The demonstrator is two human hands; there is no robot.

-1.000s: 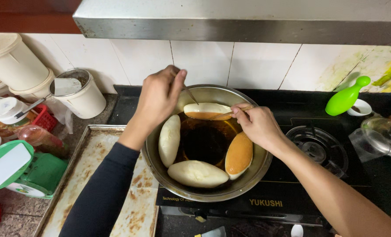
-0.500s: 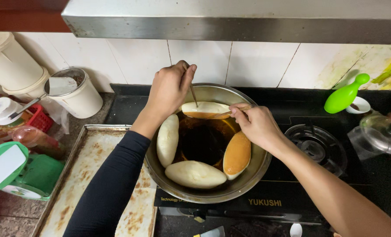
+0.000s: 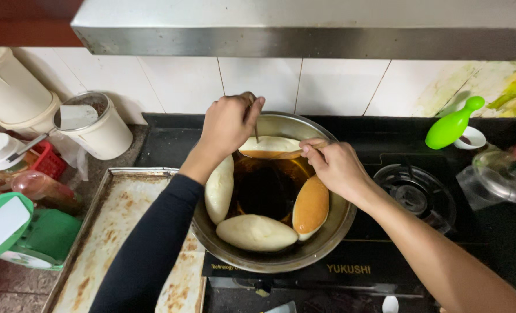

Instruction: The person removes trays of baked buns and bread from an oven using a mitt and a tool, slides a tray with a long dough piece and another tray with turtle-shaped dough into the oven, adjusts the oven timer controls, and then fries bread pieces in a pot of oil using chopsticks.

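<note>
— How does the bun [image 3: 269, 146] look?
— Pale, long — at the pan's [image 3: 327, 243] far rim, over dark oil. Left hand [image 3: 230, 124] grips a thin stick [image 3: 256, 132]; right hand [image 3: 334, 168] pinches the bun's end.
— Around?
— Black stove [image 3: 385, 272], greasy tray [image 3: 119, 232], white tiles [image 3: 258, 81].

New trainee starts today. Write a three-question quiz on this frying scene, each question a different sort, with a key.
1. True or false: the pan holds four dough pieces.
2. Which piece is brownest? A) left piece B) right piece C) front piece
3. Fill in: the left hand holds a thin ____ over the back piece.

Key
1. True.
2. B.
3. Stick; the right hand touches that piece's right end.
</note>
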